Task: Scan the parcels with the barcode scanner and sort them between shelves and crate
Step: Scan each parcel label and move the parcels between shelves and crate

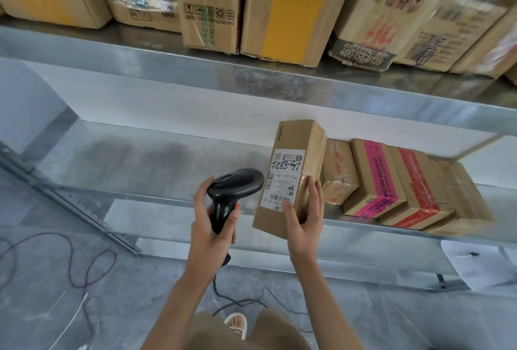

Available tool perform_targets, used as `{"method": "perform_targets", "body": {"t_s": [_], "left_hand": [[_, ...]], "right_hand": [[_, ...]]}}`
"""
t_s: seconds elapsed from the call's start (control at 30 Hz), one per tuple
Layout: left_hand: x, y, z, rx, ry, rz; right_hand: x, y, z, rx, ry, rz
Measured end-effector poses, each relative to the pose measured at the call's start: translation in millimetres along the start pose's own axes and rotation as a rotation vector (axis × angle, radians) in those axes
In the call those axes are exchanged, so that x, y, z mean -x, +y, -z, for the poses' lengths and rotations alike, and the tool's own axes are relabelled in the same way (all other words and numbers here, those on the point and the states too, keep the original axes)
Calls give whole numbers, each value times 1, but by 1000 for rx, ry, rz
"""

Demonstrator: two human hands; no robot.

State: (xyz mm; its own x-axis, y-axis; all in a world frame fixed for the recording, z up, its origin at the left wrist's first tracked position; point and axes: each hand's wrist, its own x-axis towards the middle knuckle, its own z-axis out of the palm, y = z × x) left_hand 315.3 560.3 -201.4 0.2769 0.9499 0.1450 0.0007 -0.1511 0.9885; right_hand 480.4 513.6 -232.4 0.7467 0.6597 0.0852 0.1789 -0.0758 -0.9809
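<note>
My left hand (208,226) grips the handle of a black barcode scanner (232,189), whose head points right at a brown cardboard parcel (296,151). The parcel stands on end on the lower metal shelf (156,154) and carries a white shipping label with "5288-52" handwritten on it. My right hand (305,224) holds the parcel's near lower corner, thumb on the label side and fingers round the right edge. No crate is in view.
Several taped parcels (391,184) lie in a row right of the held one. The upper shelf (251,75) carries a row of larger cardboard boxes (282,8). Cables (70,260) trail over the grey floor, and a white sheet (475,265) hangs at the lower right.
</note>
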Motion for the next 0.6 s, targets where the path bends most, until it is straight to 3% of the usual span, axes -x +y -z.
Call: {"method": "perform_targets", "body": {"t_s": [0.23,0.4,0.6], "left_hand": [[0,0,4,-71,-59,-42],[-35,19,48,-380,-316,-230],[-70,45,83,-571,-447,-442]], "right_hand": [[-2,-5,5,-62,-8,-13],[-20,-15,24,-103,-139,-73],[-23,-28,43,-187,-207,-72]]}}
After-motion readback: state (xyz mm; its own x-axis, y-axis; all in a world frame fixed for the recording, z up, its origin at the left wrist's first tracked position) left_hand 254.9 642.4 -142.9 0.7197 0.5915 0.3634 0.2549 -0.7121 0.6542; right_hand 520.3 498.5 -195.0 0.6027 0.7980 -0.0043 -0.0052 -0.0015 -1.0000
